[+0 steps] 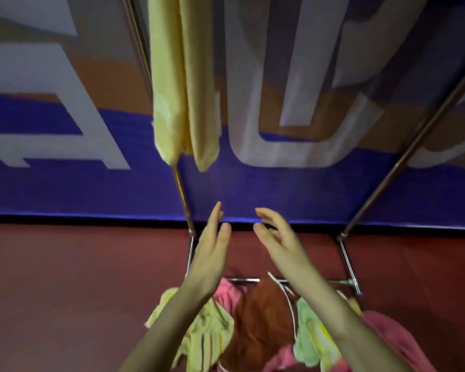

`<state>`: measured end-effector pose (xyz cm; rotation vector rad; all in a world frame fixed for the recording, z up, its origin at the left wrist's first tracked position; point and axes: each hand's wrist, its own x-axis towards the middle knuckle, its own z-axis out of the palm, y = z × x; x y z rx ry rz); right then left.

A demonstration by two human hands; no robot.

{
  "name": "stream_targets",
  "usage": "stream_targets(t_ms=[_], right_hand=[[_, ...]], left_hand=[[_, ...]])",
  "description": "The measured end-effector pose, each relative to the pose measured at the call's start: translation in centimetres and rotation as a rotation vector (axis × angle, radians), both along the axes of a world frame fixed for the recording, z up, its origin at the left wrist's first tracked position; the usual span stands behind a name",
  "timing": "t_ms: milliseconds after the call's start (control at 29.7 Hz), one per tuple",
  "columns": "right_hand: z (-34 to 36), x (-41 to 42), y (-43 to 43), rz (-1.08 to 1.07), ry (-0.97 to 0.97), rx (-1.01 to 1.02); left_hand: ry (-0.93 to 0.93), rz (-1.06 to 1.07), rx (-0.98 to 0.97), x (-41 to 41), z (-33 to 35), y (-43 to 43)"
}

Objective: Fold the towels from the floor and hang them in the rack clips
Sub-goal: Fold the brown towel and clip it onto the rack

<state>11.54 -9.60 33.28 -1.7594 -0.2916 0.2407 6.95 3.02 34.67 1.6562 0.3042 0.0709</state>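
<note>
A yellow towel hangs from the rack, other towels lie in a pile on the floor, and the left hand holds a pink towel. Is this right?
No. The head view shows the left hand open, holding nothing. The yellow towel and the pile are as you say.

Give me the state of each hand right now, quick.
Left hand: open, fingers straight, holding nothing.
Right hand: open, fingers loosely bent, holding nothing.

Both grips raised, empty — left (212, 245) and right (277, 237) fingers relaxed.
</note>
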Motion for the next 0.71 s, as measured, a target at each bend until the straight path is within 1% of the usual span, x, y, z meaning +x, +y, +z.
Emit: stream_targets(t_ms=[67, 135, 236, 303, 370, 438, 539, 640, 674, 707], right_hand=[[-3.4, -1.3, -1.3, -0.019, 0.082, -0.064], [-7.2, -3.2, -2.9, -0.026, 0.138, -0.120], [-11.2, -5.2, -6.0, -0.060, 0.221, -0.149], [-12.4, -5.9, -8.0, -0.080, 0.289, -0.145], [-13.7, -5.2, -9.2, -0.078, 0.317, -0.189], [-14.7, -4.5, -9.9, -0.054, 0.353, -0.242], [-18.2, -4.1, -10.2, -0.044, 0.428, -0.309], [-23.6, -4.1, -10.8, -0.069, 0.528, -0.377], [-24.3, -4.0, -11.1, -0.090, 0.550, -0.387], [-26.5, -4.2, -11.4, -0.099, 0.612, -0.403]], left_hand=[[0.074, -0.097, 0.062, -0.6, -2.7, -0.4], [0.178, -0.164, 0.111, -3.0, -6.2, -1.0], [0.291, -0.198, 0.111, -6.4, -10.7, -1.5], [0.378, -0.228, 0.091, -7.6, -11.8, -1.8], [0.413, -0.251, 0.106, -7.4, -12.7, -1.6], [0.396, -0.240, 0.115, -6.7, -13.1, -1.2], [0.424, -0.288, 0.155, -5.1, -15.4, -1.5], [0.539, -0.324, 0.157, -4.7, -20.0, -2.0], [0.555, -0.346, 0.157, -4.7, -20.4, -2.1], [0.591, -0.370, 0.132, -5.1, -22.1, -2.3]])
